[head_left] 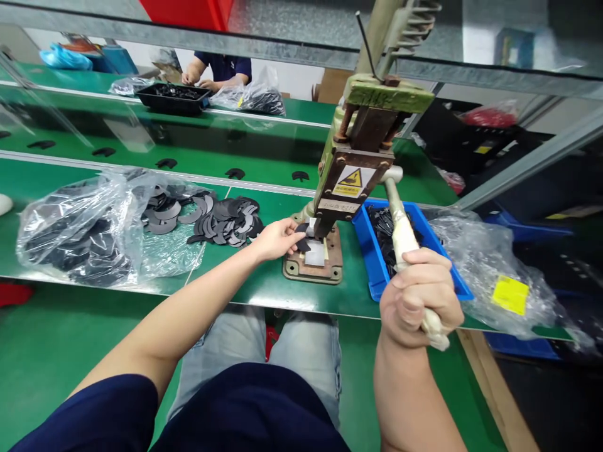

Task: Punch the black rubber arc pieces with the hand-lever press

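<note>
A green hand press [351,172] with a yellow warning label stands on the green bench. My left hand [281,239] pinches a dark flat piece [304,243] on the press base [313,271], under the ram. My right hand [421,298] is wrapped round the taped lever [400,229] of the press, to the right of the ram. Left of the press lies a pile of dark curved pieces [230,220], beside a clear plastic bag [89,229] holding more of them.
A blue bin [369,263] with black parts sits right of the press, beside a clear bag [480,276]. Curved pieces [234,173] lie in a row behind a rail. Across the bench, a person [221,69] works near a black tray [172,103]. A metal shelf [282,47] hangs above.
</note>
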### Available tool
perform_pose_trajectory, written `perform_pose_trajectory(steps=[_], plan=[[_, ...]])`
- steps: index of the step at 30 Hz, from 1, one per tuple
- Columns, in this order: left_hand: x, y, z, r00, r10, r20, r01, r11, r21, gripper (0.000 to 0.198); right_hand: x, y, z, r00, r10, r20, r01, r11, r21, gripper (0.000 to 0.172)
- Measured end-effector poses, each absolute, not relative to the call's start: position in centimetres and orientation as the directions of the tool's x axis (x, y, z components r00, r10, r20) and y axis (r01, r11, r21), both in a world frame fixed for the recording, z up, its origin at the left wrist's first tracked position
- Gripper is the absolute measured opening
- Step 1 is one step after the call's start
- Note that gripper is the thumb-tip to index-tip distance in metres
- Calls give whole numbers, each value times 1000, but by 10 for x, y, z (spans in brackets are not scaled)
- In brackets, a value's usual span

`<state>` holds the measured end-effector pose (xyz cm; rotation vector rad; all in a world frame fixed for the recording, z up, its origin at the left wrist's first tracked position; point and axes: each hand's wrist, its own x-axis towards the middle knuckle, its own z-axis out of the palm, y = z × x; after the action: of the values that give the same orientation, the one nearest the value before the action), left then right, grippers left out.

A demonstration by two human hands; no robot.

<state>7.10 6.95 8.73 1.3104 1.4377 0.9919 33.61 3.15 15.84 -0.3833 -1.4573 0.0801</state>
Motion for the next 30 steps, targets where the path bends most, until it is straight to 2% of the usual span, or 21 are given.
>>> perform_pose_trajectory(steps=[5,11,17,21,25,30], plan=[[88,83,81,-16,994,-110,327,109,939,26,339,30,158,88,298,950,193,931,-310,45],[91,91,88,74,954,-289,258,262,930,44,340,31,154,84,278,957,209,934,-290,44],[88,110,93,99,927,-361,315,315,895,26,337,30,155,107,299,948,197,928,-315,44],[87,122,91,130,880,-456,370,384,846,26,336,31,156,131,281,951,199,932,-303,46],[91,120,95,168,894,-416,367,335,868,25,339,30,156,90,297,951,199,930,-309,43],[51,100,114,296,916,-270,228,207,951,30,341,32,156,91,268,959,178,943,-281,41]])
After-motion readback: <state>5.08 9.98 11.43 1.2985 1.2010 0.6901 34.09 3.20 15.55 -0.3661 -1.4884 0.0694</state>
